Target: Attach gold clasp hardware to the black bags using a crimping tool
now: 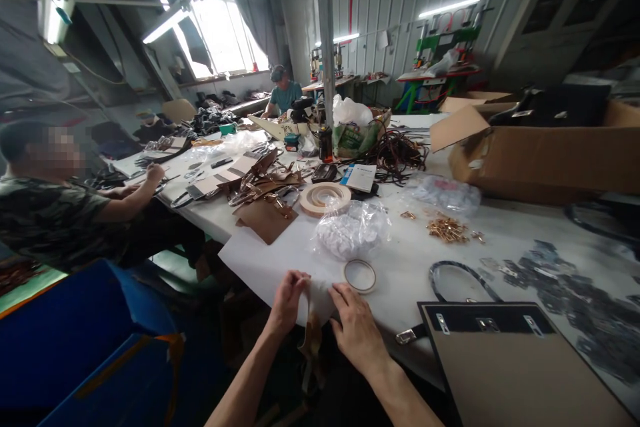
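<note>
My left hand is at the table's front edge, fingers pinched on the upper end of a thin tan strip that hangs over the edge. Its exact kind is hard to make out. My right hand lies palm down beside it, fingers stretched over the table edge and the thumb toward the strip. Just beyond the right fingertips rests a small roll of tape. A white sheet spreads under and left of the hands. Farther back are a clear bag of white pieces and larger tape rolls.
On the right lies a brown panel with metal fittings, near a dark handle, gold hardware and scattered metal plates. A cardboard box stands behind. A blue bin and a seated person are left.
</note>
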`<control>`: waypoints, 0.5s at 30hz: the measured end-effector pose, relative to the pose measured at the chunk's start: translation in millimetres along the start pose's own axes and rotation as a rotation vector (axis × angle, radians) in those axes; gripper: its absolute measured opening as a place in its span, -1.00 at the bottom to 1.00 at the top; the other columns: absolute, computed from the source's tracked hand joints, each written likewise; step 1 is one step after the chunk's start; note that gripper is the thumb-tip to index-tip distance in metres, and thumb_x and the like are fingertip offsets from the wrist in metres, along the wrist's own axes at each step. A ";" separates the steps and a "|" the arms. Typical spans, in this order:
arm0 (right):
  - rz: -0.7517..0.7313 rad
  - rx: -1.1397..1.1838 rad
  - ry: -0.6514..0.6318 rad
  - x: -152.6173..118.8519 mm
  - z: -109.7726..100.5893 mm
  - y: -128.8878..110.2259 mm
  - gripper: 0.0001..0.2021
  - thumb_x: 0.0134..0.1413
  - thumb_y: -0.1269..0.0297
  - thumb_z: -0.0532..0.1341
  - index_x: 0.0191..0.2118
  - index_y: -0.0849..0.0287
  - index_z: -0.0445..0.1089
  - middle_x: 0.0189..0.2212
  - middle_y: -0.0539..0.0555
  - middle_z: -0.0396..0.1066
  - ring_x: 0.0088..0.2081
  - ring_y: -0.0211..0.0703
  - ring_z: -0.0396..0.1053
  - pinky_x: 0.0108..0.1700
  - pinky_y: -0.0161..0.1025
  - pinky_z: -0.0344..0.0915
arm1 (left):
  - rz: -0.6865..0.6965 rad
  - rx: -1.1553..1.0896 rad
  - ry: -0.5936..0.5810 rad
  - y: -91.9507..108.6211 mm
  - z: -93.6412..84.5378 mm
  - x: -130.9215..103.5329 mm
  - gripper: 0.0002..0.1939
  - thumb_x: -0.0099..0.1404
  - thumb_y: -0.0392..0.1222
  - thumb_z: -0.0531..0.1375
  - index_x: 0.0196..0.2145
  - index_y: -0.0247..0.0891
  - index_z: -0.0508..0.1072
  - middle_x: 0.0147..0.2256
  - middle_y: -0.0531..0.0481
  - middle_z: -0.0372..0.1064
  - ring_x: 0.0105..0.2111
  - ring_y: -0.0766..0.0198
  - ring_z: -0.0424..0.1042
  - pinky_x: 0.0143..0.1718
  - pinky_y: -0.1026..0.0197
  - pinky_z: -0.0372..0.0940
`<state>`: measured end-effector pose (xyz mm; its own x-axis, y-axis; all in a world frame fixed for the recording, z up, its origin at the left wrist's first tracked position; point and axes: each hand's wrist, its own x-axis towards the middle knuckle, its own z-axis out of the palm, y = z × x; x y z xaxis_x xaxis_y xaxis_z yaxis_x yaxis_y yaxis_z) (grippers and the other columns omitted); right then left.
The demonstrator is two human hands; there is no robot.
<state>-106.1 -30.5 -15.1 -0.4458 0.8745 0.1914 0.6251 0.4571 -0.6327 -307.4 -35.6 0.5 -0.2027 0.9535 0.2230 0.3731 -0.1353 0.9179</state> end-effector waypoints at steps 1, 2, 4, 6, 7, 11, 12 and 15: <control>0.006 0.019 0.008 -0.4 1.1 0.2 -0.34 0.05 0.54 0.19 0.32 0.17 0.34 0.32 0.22 0.28 0.38 0.15 0.16 0.43 0.11 0.12 | -0.005 -0.143 0.076 2.2 -4.7 -6.4 -0.81 0.53 -0.03 0.08 -0.22 -0.17 0.29 -0.22 -0.02 0.49 -0.13 0.17 0.49 0.01 0.07 0.34; 0.010 0.046 0.016 -0.3 1.6 0.6 -0.33 0.02 0.55 0.20 0.31 0.17 0.35 0.32 0.21 0.29 0.38 0.16 0.16 0.44 0.12 0.12 | -0.011 -0.250 0.135 6.5 -9.4 -11.7 -0.80 0.53 -0.02 0.10 -0.21 -0.16 0.27 -0.26 0.02 0.48 -0.21 0.21 0.50 -0.05 0.10 0.35; 0.005 0.147 0.026 1.1 -1.2 2.7 -0.33 0.00 0.53 0.23 0.29 0.15 0.37 0.30 0.21 0.31 0.38 0.15 0.18 0.44 0.14 0.11 | -0.040 -0.312 0.162 22.3 -17.0 -19.0 -0.81 0.51 -0.01 0.16 -0.16 -0.15 0.29 -0.33 0.09 0.46 -0.37 0.31 0.44 -0.20 0.20 0.34; 0.025 0.324 0.036 2.1 -11.8 6.8 -0.41 0.09 0.44 0.24 0.28 0.12 0.37 0.27 0.20 0.35 0.33 0.12 0.27 0.40 0.12 0.20 | -0.104 -0.270 0.055 45.7 -18.6 -23.0 -0.75 0.47 -0.03 0.22 0.02 -0.14 0.36 -0.33 0.10 0.46 -0.43 0.36 0.38 -0.29 0.26 0.30; 0.064 0.431 0.052 1.4 -20.8 9.5 -0.47 0.17 0.36 0.24 0.27 0.12 0.37 0.24 0.20 0.39 0.27 0.10 0.34 0.34 0.09 0.28 | -0.132 -0.241 -0.044 58.7 -16.4 -24.3 -0.65 0.47 -0.04 0.23 0.14 -0.13 0.35 -0.30 0.08 0.48 -0.41 0.36 0.39 -0.28 0.26 0.31; 0.285 0.703 0.167 -15.4 -80.6 19.4 -0.60 0.33 0.05 0.21 0.16 0.12 0.41 0.07 0.20 0.52 -0.01 0.03 0.55 0.06 -0.03 0.51 | -0.090 -0.136 -0.425 103.8 10.4 -28.3 -0.38 0.48 -0.17 0.19 0.42 -0.05 0.15 -0.15 -0.02 0.55 -0.26 0.29 0.46 -0.13 0.21 0.36; 0.293 0.709 0.177 -22.7 -99.7 20.2 -0.61 0.33 0.02 0.22 0.13 0.11 0.43 0.04 0.19 0.53 -0.06 0.02 0.57 -0.01 -0.07 0.54 | -0.057 -0.114 -0.487 111.6 19.8 -29.1 -0.35 0.48 -0.21 0.17 0.44 -0.04 0.10 -0.10 -0.04 0.56 -0.24 0.28 0.47 -0.11 0.19 0.37; 0.164 0.590 0.102 -45.5 -155.1 16.7 -0.66 0.31 0.06 0.27 0.09 0.09 0.47 -0.02 0.16 0.55 -0.11 -0.04 0.56 -0.11 -0.17 0.54 | 0.045 -0.066 -0.617 127.0 48.2 -31.1 -0.19 0.43 -0.32 0.17 0.50 0.01 -0.06 0.09 -0.14 0.49 -0.24 0.29 0.50 0.00 0.10 0.39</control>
<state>24.0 -37.4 82.0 -0.2923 0.9501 0.1092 0.2080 0.1746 -0.9624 -210.0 -69.5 94.4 0.3794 0.9239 0.0491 0.3088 -0.1765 0.9346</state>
